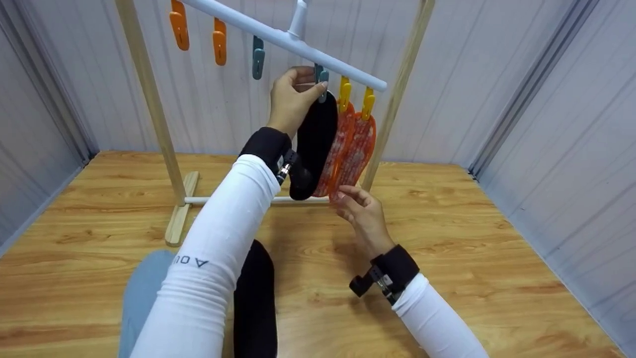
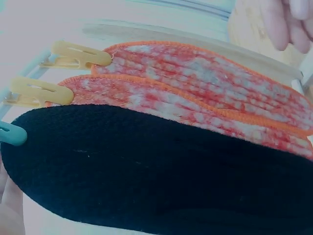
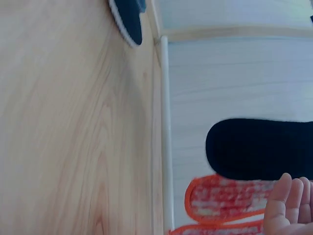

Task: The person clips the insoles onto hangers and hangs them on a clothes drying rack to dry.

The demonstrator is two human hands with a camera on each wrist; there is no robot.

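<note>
Left hand: the left hand (image 1: 290,99) is up high at the white bar (image 1: 278,37). Its thumb and fingers pinch the teal clip (image 1: 322,82) at the top of the black insole (image 1: 313,144).
Black insole: it hangs down from the teal clip, just under the left fingers. It is the left one of three hanging insoles. In the left wrist view the black insole (image 2: 161,171) fills the near part of the picture.
Right hand: the right hand (image 1: 362,211) is lower, to the right. Its fingers are loose and a bit straight, and they grip nothing. The fingertips (image 1: 343,194) are right at the bottom tips of the orange insoles (image 1: 350,151). I cannot tell if they touch.
Orange insoles: two of them hang side by side, just right of the black one, on yellow clips (image 1: 355,97).
Other clips: two orange clips (image 1: 198,32) and one more teal clip (image 1: 258,57) hang on the bar, far left, holding nothing.
Table: a second black insole (image 1: 256,303) and a grey insole (image 1: 141,293) lie flat on the wooden table (image 1: 472,258), near, partly under the left sleeve (image 1: 213,258).
Rack: wooden legs (image 1: 154,109) hold up the bar.
</note>
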